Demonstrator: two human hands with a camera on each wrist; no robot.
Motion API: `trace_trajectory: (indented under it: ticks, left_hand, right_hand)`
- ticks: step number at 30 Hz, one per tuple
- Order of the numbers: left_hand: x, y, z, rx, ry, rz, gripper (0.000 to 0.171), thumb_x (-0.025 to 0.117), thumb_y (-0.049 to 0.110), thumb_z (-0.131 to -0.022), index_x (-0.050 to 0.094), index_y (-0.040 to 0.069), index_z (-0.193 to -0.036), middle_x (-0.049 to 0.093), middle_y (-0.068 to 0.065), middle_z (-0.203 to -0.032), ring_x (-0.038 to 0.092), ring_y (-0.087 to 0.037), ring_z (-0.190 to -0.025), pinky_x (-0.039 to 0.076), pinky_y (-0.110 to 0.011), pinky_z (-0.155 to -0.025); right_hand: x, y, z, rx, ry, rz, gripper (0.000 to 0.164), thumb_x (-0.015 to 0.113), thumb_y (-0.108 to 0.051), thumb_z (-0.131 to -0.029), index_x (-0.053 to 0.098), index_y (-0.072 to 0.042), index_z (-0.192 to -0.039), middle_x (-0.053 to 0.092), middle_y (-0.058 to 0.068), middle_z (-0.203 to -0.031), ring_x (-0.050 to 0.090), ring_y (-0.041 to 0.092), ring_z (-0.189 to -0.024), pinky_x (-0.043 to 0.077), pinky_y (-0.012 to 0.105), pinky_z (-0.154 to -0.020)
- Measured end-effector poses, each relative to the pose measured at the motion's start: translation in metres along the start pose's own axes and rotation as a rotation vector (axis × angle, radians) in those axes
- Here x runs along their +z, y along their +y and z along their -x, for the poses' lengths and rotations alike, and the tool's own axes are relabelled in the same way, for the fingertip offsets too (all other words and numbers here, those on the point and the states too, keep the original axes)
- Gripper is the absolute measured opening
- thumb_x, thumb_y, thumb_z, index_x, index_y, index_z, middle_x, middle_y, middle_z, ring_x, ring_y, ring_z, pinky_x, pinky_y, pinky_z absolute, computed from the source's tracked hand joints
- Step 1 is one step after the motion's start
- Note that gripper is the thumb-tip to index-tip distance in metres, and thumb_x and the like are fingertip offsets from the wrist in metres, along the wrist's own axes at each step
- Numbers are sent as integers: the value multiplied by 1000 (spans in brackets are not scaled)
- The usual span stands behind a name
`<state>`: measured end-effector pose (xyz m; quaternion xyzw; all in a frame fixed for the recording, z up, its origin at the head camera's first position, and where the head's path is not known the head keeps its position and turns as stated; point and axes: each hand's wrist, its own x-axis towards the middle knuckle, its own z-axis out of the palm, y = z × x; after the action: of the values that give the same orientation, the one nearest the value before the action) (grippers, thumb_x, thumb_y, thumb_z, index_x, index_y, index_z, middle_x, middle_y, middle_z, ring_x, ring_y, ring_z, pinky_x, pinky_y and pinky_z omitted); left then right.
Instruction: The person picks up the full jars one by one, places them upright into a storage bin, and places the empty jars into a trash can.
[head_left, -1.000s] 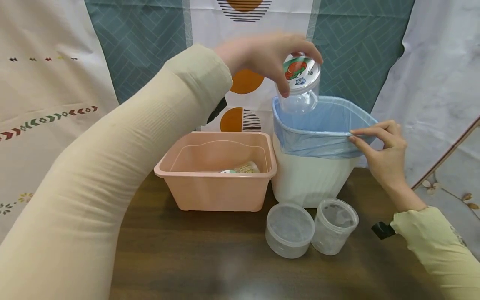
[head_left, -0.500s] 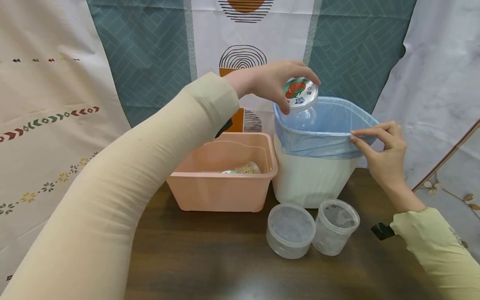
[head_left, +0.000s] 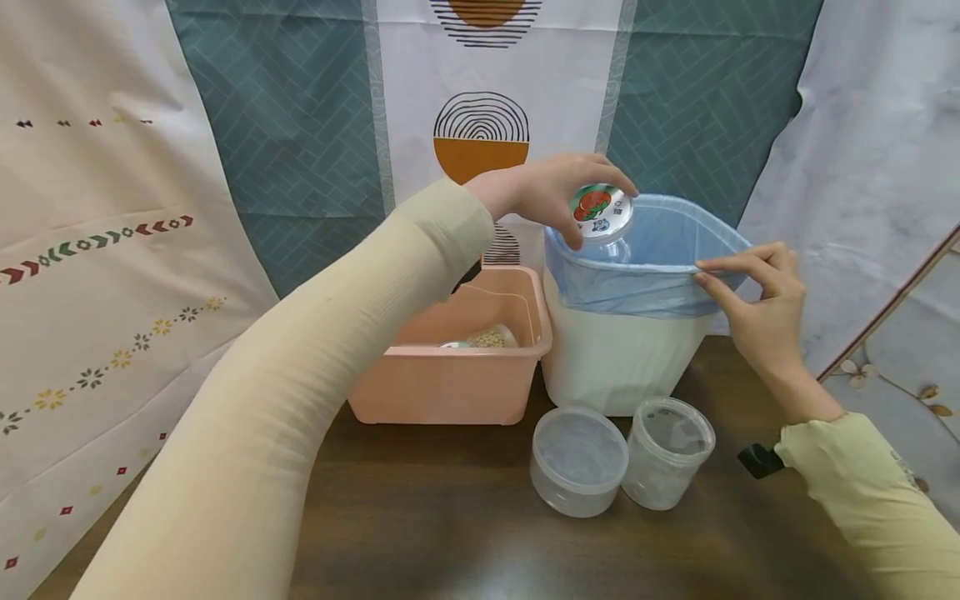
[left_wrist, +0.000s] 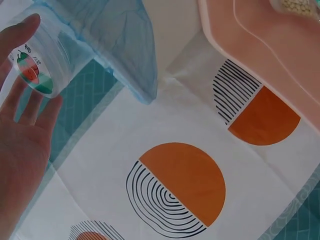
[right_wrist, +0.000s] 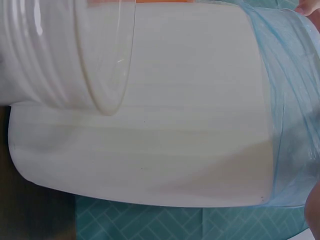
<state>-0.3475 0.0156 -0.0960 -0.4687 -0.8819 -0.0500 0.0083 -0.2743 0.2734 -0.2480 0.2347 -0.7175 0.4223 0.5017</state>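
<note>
My left hand [head_left: 558,193] grips a clear plastic jar [left_wrist: 62,47] by its lid [head_left: 602,212], which carries a tomato picture. The jar's lower part dips inside the mouth of the white trash bin [head_left: 626,358], hidden behind the bin's front rim. A blue bag [head_left: 637,289] lines the bin and folds over its edge. At the right front of that rim, my right hand [head_left: 765,304] pinches the bag between thumb and fingers.
A pink plastic tub [head_left: 442,387] left of the bin holds a container of pale beans [head_left: 491,337]. Before the bin, a short round clear container [head_left: 579,467] and a taller clear jar [head_left: 667,454] stand on the dark wooden table [head_left: 420,517]. Patterned cloth hangs behind.
My left hand has lowered the jar from above the bin's rim down into its mouth. The right hand keeps its pinch on the bag.
</note>
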Motion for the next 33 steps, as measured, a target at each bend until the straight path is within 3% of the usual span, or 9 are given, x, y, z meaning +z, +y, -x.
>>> trace_trajectory:
  ticks: [9,16,21,27,33]
  left_hand:
    - [6,-2,-4,-43,-51,11,76,75,20,-85,39,32,-150,31,3,-158,31,-18,-141,42,-30,-110]
    - [4,-1,-6,-36,-71,-8,74,75,19,-85,40,33,-149,30,4,-158,31,-17,-140,41,-32,-110]
    - [3,0,-5,-39,-109,-1,78,73,19,-87,34,33,-153,23,5,-163,24,-17,-148,34,-34,-117]
    - [6,2,2,3,-69,12,80,73,24,-88,30,32,-155,23,7,-164,20,-15,-151,28,-35,-121]
    - [19,-1,14,82,-37,5,82,75,28,-88,29,28,-156,26,6,-163,21,-15,-152,22,-35,-124]
  right_hand:
    - [1,1,0,-1,7,-17,13,74,14,-78,72,12,-91,49,-27,-90,39,-4,-90,25,15,-85]
    - [1,3,-1,-10,9,-17,13,73,14,-78,72,12,-91,49,-27,-90,39,-5,-90,25,16,-86]
    - [0,4,0,-4,5,-18,13,73,14,-78,72,13,-91,49,-27,-90,39,-5,-90,26,16,-86]
    - [-1,5,0,6,5,-16,13,74,14,-78,72,12,-91,49,-27,-91,40,-5,-91,26,15,-86]
    - [-1,6,0,10,-6,1,14,74,14,-77,73,11,-91,48,-27,-90,39,-6,-90,25,15,-85]
